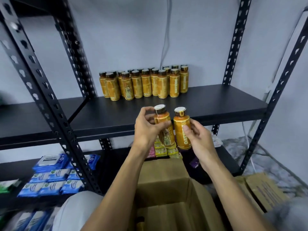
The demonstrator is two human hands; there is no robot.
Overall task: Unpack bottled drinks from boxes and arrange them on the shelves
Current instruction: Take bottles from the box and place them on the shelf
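Head view: the left hand point(146, 129) curls round an orange-labelled, brown-capped bottle point(164, 129) showing a barcode, while at 3 o'clock the right hand point(198, 139) grips a matching bottle point(181, 129) with unreadably blurred white vertical lettering, both above the open brown cardboard box point(166, 197), with a cluster of like bottles point(145, 84) at 12 o'clock on the black metal shelf point(216, 100).
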